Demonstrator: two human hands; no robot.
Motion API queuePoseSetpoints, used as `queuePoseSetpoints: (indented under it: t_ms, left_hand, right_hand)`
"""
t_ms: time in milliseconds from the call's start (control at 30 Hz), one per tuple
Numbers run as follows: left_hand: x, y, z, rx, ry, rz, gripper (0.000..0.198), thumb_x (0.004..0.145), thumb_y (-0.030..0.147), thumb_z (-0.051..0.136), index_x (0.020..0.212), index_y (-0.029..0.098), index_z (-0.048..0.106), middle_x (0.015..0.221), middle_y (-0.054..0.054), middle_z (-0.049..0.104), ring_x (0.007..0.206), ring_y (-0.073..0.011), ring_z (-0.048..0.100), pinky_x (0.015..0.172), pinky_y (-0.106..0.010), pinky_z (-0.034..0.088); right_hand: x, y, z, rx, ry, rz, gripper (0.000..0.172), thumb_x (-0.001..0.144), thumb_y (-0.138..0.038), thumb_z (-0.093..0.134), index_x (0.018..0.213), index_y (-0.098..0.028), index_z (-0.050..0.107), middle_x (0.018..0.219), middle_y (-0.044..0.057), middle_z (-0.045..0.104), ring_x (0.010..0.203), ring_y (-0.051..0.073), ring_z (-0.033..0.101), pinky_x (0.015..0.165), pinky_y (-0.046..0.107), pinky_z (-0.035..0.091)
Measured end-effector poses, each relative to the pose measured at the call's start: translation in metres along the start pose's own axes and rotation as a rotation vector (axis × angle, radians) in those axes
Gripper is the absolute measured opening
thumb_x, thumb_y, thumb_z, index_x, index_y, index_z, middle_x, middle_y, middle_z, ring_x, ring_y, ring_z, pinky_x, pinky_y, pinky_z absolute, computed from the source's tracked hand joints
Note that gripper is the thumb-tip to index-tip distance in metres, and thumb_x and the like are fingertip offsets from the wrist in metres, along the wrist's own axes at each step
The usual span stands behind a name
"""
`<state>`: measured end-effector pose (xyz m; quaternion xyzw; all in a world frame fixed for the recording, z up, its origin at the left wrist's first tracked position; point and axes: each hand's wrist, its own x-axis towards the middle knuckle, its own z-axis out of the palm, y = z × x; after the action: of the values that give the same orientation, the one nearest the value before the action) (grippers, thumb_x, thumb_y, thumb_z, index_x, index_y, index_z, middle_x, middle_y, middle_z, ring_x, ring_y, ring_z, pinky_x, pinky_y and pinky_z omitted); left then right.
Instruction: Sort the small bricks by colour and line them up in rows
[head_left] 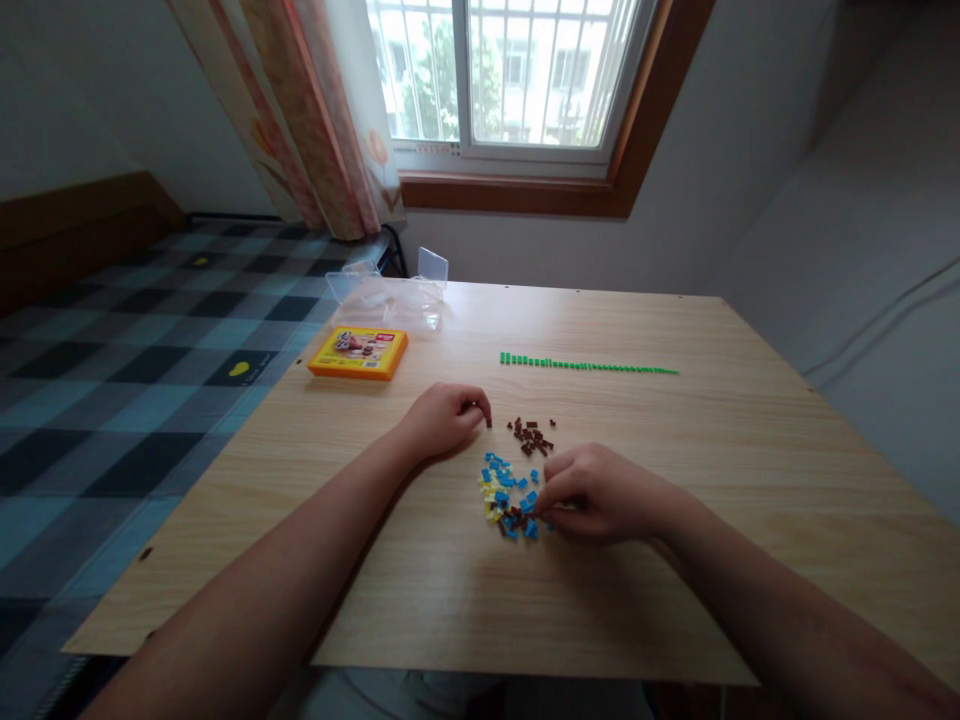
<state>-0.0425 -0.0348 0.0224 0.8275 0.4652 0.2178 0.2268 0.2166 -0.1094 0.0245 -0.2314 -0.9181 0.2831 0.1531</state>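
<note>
My left hand [450,418] is closed in a pinch with a small brown building brick [489,422] at its fingertips, just left of a loose heap of brown bricks [531,437]. Below that heap lies a mixed pile of blue bricks [504,472], pale yellow bricks [491,492] and more brown ones. My right hand [589,492] reaches into the right side of this pile, its thumb and fingers pinched together. Whatever sits between those fingertips is too small and hidden to name.
A long row of green bricks [585,365] runs across the table [720,440] beyond my hands. At the far left stand a yellow-orange box [358,354] and a clear plastic packaging tray [394,300]. A bed with a checked cover [187,330] borders the table's left side.
</note>
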Motion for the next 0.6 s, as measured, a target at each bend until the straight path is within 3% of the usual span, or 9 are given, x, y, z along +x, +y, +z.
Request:
queuePoseSetpoints:
  t_ms: [233,400,600]
  left_hand:
    - [-0.0001,0.0001,0.0003,0.006,-0.006,0.0,0.026,0.077,0.013,0.052,0.076,0.019,0.078,0.062,0.001,0.067,0.056,-0.0122,0.051,0.059,-0.024,0.037]
    - [0.0,0.0005,0.0004,-0.007,-0.006,0.004,0.026,0.077,0.012,0.053,0.075,0.019,0.077,0.063,0.001,0.068,0.058,-0.0123,0.053,0.059,-0.023,0.038]
    - [-0.0005,0.0006,0.0005,-0.001,-0.007,0.002,0.026,0.076,0.012,0.052,0.075,0.019,0.077,0.064,0.001,0.068,0.057,-0.0122,0.053,0.059,-0.023,0.038]
  right_hand:
    - [-0.001,0.0073,0.0055,-0.131,0.085,0.046,0.022,0.095,-0.025,0.057,0.097,-0.024,0.079,0.071,0.001,0.065,0.061,0.01,0.053,0.058,0.024,0.035]
    - [-0.0007,0.0034,0.0029,-0.084,0.049,0.002,0.022,0.089,-0.019,0.058,0.093,-0.023,0.079,0.068,0.0,0.063,0.057,0.009,0.051,0.056,0.023,0.034]
    - [0.0007,0.0043,0.0067,-0.166,0.095,0.053,0.026,0.097,-0.023,0.054,0.105,-0.025,0.078,0.074,0.002,0.069,0.061,0.011,0.056,0.06,0.025,0.036]
